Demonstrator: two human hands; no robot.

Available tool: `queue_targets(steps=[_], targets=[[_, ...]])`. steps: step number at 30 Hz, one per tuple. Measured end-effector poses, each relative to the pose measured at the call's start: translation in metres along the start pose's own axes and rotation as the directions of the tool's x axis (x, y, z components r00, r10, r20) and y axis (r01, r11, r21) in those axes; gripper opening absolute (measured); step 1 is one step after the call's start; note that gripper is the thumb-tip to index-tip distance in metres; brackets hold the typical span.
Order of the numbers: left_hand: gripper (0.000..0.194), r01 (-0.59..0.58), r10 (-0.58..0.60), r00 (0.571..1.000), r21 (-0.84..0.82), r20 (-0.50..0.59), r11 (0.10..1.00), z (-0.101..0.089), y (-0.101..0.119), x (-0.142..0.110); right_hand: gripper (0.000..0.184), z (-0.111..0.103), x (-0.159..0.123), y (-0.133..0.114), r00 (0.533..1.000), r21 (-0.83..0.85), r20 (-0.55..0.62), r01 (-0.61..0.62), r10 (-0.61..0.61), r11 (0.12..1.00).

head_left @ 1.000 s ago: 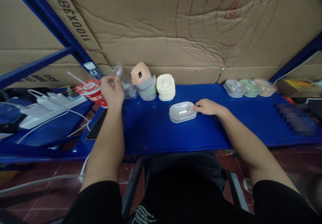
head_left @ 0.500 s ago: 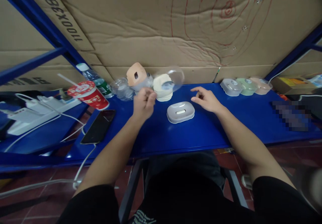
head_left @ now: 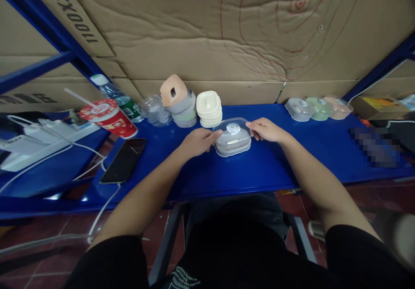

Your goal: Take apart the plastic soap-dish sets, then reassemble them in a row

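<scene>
Between my hands is a clear plastic lid (head_left: 240, 126) with a round white label. My left hand (head_left: 201, 142) pinches its left edge and my right hand (head_left: 263, 129) pinches its right edge. Under the lid sits a grey oval soap box base (head_left: 232, 151) on the blue table, with a pale slot shape in its middle showing through the plastic. Whether the lid touches the base all round I cannot tell. Just behind my left hand stands a stack of cream-coloured trays (head_left: 209, 107).
Stacked grey, green and peach bases (head_left: 181, 105) stand at the back left beside clear lids (head_left: 156, 110). Farther left are a red cup (head_left: 110, 118), a bottle (head_left: 128, 105) and a phone (head_left: 123, 161). Lidded grey, green and peach boxes (head_left: 319, 108) line the back right.
My left hand has brought the clear lid from beside the cream stack down over the grey base. My right hand, free before, now grips the lid's right edge.
</scene>
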State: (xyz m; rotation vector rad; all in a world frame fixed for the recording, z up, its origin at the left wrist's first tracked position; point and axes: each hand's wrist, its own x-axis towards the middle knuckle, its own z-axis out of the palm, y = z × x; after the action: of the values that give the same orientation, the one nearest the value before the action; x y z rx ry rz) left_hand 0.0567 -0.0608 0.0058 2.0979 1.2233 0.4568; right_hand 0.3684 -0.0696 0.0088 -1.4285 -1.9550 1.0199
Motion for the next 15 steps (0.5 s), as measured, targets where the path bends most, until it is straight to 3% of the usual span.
queue_targets(steps=[3,8,15], targets=[[0.074,0.046,-0.054,0.995,0.095,0.083,0.994,0.0012,0.004,-0.0005,0.069,-0.0012,0.0014,0.0037,0.996,-0.06,0.054,-0.068,0.071,0.996],[0.077,0.044,-0.075,0.988,0.22,0.132,0.974,0.0049,0.0065,0.001,0.068,-0.001,0.0023,0.0073,0.979,-0.134,0.128,-0.141,0.158,0.981],[0.073,0.044,-0.083,0.986,0.259,0.144,0.965,0.0038,0.0064,0.0009,0.07,-0.0008,0.0015,0.0065,0.977,-0.163,0.156,-0.119,0.145,0.979]])
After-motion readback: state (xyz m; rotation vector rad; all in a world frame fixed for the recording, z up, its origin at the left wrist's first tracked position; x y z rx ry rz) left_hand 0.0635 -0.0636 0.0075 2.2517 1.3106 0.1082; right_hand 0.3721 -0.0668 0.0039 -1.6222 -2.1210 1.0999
